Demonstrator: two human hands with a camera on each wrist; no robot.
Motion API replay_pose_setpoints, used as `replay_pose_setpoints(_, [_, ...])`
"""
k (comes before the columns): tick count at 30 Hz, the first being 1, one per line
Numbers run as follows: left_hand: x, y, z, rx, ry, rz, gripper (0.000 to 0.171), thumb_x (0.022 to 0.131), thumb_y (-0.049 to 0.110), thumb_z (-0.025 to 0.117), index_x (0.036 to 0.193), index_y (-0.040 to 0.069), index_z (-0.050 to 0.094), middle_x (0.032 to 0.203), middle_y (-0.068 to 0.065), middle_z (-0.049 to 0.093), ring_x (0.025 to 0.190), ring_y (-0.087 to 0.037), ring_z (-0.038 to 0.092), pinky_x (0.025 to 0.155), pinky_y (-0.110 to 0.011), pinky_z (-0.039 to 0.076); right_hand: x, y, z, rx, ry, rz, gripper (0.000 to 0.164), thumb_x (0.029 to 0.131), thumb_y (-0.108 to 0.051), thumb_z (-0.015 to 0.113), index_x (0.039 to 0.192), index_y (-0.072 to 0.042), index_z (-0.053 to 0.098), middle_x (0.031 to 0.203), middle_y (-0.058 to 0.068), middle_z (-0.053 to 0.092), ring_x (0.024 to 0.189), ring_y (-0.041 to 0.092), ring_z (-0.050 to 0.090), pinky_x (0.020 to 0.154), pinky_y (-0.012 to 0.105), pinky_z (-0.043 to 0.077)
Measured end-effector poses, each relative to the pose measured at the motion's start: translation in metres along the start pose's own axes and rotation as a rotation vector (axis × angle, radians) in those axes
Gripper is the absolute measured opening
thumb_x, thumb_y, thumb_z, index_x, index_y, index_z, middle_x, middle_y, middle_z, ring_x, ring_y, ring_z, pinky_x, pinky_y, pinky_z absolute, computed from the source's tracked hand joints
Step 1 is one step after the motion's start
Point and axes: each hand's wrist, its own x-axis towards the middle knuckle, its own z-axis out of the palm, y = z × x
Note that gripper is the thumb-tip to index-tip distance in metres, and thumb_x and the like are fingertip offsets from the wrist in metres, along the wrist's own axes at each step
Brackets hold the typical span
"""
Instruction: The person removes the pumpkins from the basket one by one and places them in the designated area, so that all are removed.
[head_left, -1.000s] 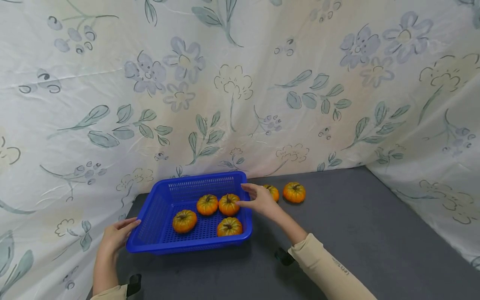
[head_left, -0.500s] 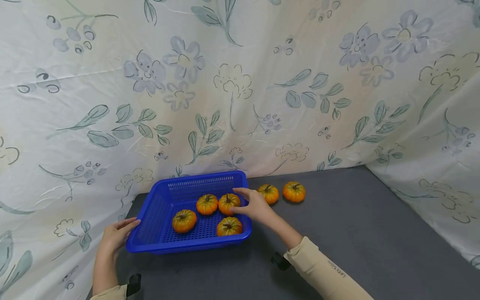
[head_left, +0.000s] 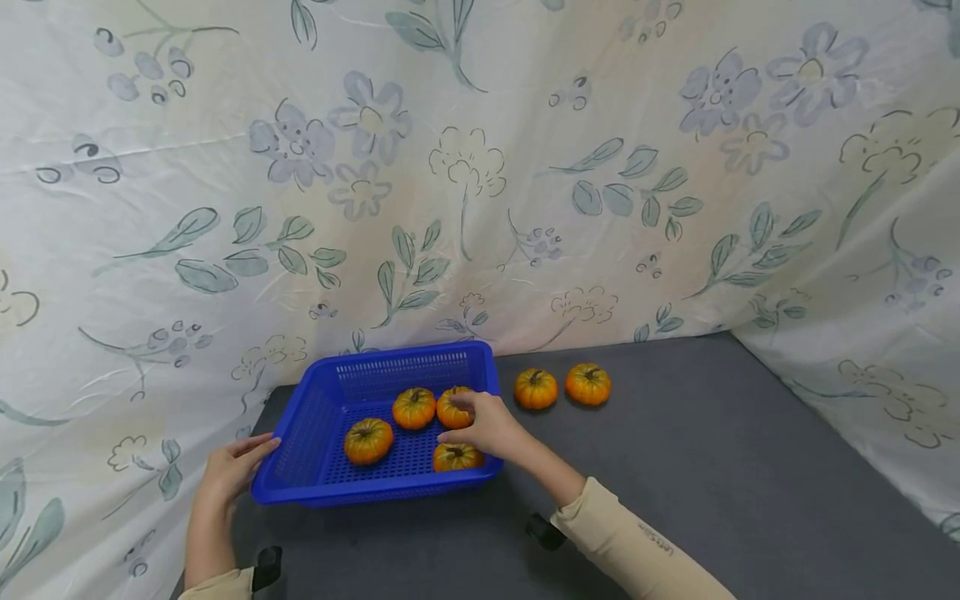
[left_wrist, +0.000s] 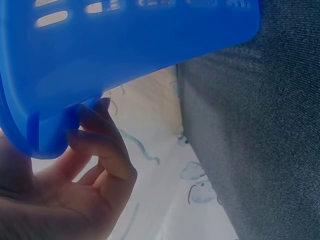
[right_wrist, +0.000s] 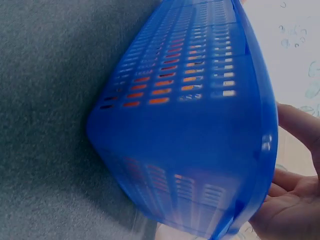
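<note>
A blue plastic basket [head_left: 375, 492] with slotted walls holds several small orange pumpkins. One pumpkin [head_left: 368, 442] lies left of the middle, another [head_left: 414, 408] farther back. My left hand [head_left: 228, 477] grips the basket's left rim, its fingers curled under the edge in the left wrist view. Over the right rim reaches my right hand [head_left: 491, 427], thumb and fingers spread apart with nothing seen between them. It hovers by the back-right pumpkin [head_left: 449, 412] and the front-right pumpkin [head_left: 456, 459], partly covering both; contact cannot be made out. In the right wrist view the basket wall [right_wrist: 180, 125] hides the pumpkins' tops.
Two more pumpkins, a nearer one [head_left: 536, 389] and a farther one [head_left: 588, 384], sit on the dark grey table [head_left: 697, 467] right of the basket. A floral cloth [head_left: 525, 208] hangs behind the table and along its sides.
My right hand has moved left and toward me, from the basket's right rim to over the front-right pumpkin. A pumpkin outside is now fully uncovered. The left hand stays on the rim.
</note>
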Motion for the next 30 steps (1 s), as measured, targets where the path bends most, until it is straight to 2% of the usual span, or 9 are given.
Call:
replay_pose_setpoints(6, [0.001, 0.0, -0.001, 0.003, -0.008, 0.002, 0.071, 0.095, 0.039, 0.061, 0.141, -0.011, 0.041, 0.133, -0.032, 0.055, 0.084, -0.004, 0.064, 0.077, -0.033, 0.058, 0.004, -0.008, 0.008, -0.086, -0.039, 0.082, 0.064, 0.08, -0.029, 0.081, 0.13, 0.005, 0.058, 0.132, 0.02, 0.062, 0.122, 0.034, 0.059, 0.097, 0.046, 0.052])
replay_pose_setpoints(8, [0.001, 0.0, 0.0, 0.008, -0.007, 0.0, 0.071, 0.095, 0.04, 0.061, 0.141, -0.01, 0.041, 0.135, -0.032, 0.053, 0.085, -0.004, 0.064, 0.078, -0.033, 0.058, 0.005, -0.009, 0.01, -0.105, -0.059, 0.093, 0.048, 0.079, -0.027, 0.082, 0.108, 0.008, 0.067, 0.103, 0.015, 0.071, 0.095, 0.027, 0.068, 0.079, 0.037, 0.057])
replay_pose_setpoints(11, [0.0, 0.001, 0.0, 0.012, -0.012, 0.0, 0.07, 0.096, 0.039, 0.06, 0.141, -0.01, 0.041, 0.138, -0.033, 0.05, 0.086, -0.004, 0.063, 0.079, -0.034, 0.058, 0.005, -0.011, 0.013, -0.125, -0.081, 0.102, 0.037, 0.077, -0.022, 0.083, 0.066, -0.003, 0.054, 0.059, 0.0, 0.048, 0.054, 0.014, 0.049, 0.051, 0.024, 0.04])
replay_pose_setpoints(13, [0.0, 0.001, 0.0, 0.01, -0.011, 0.001, 0.07, 0.095, 0.039, 0.061, 0.141, -0.01, 0.041, 0.137, -0.033, 0.051, 0.086, -0.004, 0.064, 0.079, -0.034, 0.058, 0.005, -0.012, 0.015, -0.135, -0.097, 0.121, 0.053, 0.077, -0.02, 0.083, 0.058, -0.013, 0.035, 0.055, -0.005, 0.024, 0.048, 0.012, 0.027, 0.048, 0.024, 0.025])
replay_pose_setpoints(16, [0.001, 0.001, 0.0, 0.007, -0.009, 0.004, 0.07, 0.095, 0.039, 0.061, 0.141, -0.011, 0.042, 0.135, -0.032, 0.053, 0.085, -0.004, 0.064, 0.078, -0.034, 0.057, 0.005, -0.014, 0.018, -0.154, -0.095, 0.138, 0.056, 0.076, -0.018, 0.084, 0.055, -0.017, 0.032, 0.052, -0.008, 0.021, 0.045, 0.009, 0.026, 0.046, 0.022, 0.025])
replay_pose_setpoints(20, [0.0, 0.0, 0.0, 0.007, -0.005, 0.003, 0.07, 0.095, 0.039, 0.06, 0.14, -0.01, 0.042, 0.132, -0.031, 0.055, 0.083, -0.004, 0.064, 0.078, -0.034, 0.058, 0.006, -0.014, 0.022, -0.143, -0.089, 0.15, 0.047, 0.076, -0.017, 0.084, 0.058, -0.011, 0.041, 0.055, -0.006, 0.027, 0.048, 0.011, 0.029, 0.048, 0.023, 0.027])
replay_pose_setpoints(24, [0.002, -0.002, -0.001, 0.006, -0.007, -0.002, 0.071, 0.094, 0.04, 0.061, 0.141, -0.01, 0.042, 0.133, -0.032, 0.055, 0.083, -0.005, 0.065, 0.078, -0.035, 0.058, 0.006, -0.011, 0.026, -0.113, -0.083, 0.13, 0.038, 0.076, -0.016, 0.084, 0.097, 0.01, 0.067, 0.091, 0.016, 0.07, 0.078, 0.021, 0.065, 0.071, 0.033, 0.055])
replay_pose_setpoints(27, [0.002, -0.002, -0.001, 0.009, -0.007, -0.008, 0.072, 0.094, 0.042, 0.061, 0.141, -0.009, 0.042, 0.137, -0.033, 0.051, 0.085, -0.005, 0.064, 0.078, -0.035, 0.057, 0.008, -0.009, 0.029, -0.08, -0.091, 0.109, 0.06, 0.077, -0.016, 0.083, 0.126, 0.01, 0.06, 0.132, 0.024, 0.06, 0.122, 0.033, 0.059, 0.099, 0.045, 0.05])
replay_pose_setpoints(30, [0.002, -0.002, -0.001, 0.005, -0.01, -0.01, 0.072, 0.094, 0.042, 0.062, 0.141, -0.009, 0.042, 0.139, -0.032, 0.049, 0.085, -0.004, 0.064, 0.078, -0.033, 0.057, 0.008, -0.007, 0.031, -0.06, -0.108, 0.093, 0.063, 0.078, -0.016, 0.083, 0.13, 0.008, 0.057, 0.134, 0.022, 0.059, 0.127, 0.034, 0.056, 0.101, 0.045, 0.049])
